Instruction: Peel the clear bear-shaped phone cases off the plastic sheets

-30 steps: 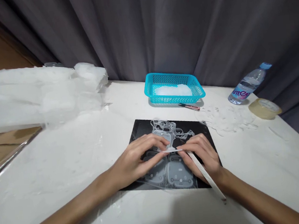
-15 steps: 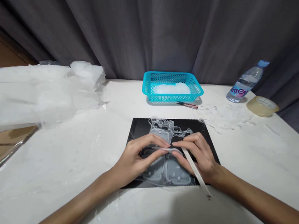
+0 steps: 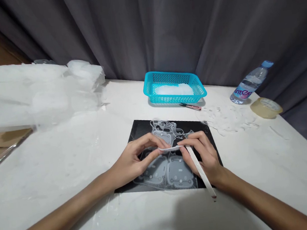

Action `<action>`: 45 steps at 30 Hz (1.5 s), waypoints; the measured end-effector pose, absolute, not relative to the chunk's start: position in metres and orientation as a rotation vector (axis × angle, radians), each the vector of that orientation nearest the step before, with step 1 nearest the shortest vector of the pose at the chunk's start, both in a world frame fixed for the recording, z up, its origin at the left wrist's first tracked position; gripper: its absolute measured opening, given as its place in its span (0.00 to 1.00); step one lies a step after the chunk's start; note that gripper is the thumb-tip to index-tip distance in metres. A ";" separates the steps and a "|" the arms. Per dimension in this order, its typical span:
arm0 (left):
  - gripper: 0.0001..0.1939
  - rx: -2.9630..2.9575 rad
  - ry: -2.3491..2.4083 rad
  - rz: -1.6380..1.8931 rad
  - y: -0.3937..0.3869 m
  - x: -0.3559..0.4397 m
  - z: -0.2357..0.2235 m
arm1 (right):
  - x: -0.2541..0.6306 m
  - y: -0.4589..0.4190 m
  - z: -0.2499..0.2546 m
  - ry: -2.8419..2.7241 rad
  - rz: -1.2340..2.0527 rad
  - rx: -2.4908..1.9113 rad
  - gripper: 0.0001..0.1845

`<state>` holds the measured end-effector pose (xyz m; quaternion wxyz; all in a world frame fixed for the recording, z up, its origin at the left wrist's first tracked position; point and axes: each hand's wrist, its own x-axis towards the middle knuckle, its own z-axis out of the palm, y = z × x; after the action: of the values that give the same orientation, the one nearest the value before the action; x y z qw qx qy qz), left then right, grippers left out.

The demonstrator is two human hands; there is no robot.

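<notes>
My left hand pinches one end of a thin, translucent white piece, seen nearly edge-on. The fingers of my right hand grip its other end. A slim white stick-like tool is also held in my right hand, its reddish-dark end pointing down toward me; its other end is hidden by the fingers. Beneath both hands lies a black mat. On it rest translucent moulded sheets with rounded panels, and a tangle of clear trimmed strips at the far side.
Behind the mat stands a turquoise basket with whitish translucent pieces inside, and a pink-handled cutter before it. To the right are loose scraps, a water bottle and a tape roll. A large translucent plastic heap lies left.
The piece between my hands now lies straighter and flatter, with my fingers shifted slightly along it. The whole view has moved a little, so everything sits slightly further left and up.
</notes>
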<state>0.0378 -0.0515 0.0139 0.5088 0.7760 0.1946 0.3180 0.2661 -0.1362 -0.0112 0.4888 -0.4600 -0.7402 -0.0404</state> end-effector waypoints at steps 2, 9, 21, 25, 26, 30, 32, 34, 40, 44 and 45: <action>0.03 1.873 0.468 0.766 -0.051 0.039 0.012 | 0.266 -0.137 -0.011 -1.822 -0.128 -1.096 0.12; 0.03 1.846 0.471 0.796 -0.053 0.041 0.015 | 0.266 -0.138 -0.010 -1.879 -0.154 -1.033 0.13; 0.02 1.887 0.477 0.836 -0.048 0.039 0.018 | 0.268 -0.133 -0.013 -1.919 0.073 -1.204 0.10; 0.02 1.882 0.482 0.853 -0.048 0.041 0.018 | 0.268 -0.132 -0.013 -1.898 0.126 -1.204 0.09; 0.02 1.902 0.492 0.851 -0.048 0.041 0.019 | 0.268 -0.132 -0.013 -1.890 0.122 -1.195 0.09; 0.02 2.054 0.539 0.807 -0.049 0.038 0.019 | 0.267 -0.134 -0.012 -1.877 0.055 -1.129 0.09; 0.03 2.110 0.560 0.791 -0.050 0.037 0.018 | 0.266 -0.135 -0.012 -1.875 0.006 -1.099 0.09; 0.04 2.140 0.578 0.790 -0.051 0.036 0.017 | 0.266 -0.136 -0.011 -1.883 -0.042 -1.083 0.09; 0.03 2.152 0.545 0.768 -0.053 0.038 0.015 | 0.266 -0.138 -0.009 -1.923 -0.129 -1.069 0.10; 0.04 2.103 0.546 0.731 -0.054 0.037 0.014 | 0.266 -0.139 -0.008 -1.935 -0.154 -1.066 0.09; 0.05 2.083 0.542 0.732 -0.054 0.037 0.014 | 0.266 -0.139 -0.008 -1.936 -0.156 -1.066 0.09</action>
<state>0.0368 -0.0539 0.0141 0.4205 0.8313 0.2164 0.2921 0.2659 -0.1389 -0.0080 0.4465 -0.4306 -0.7818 -0.0631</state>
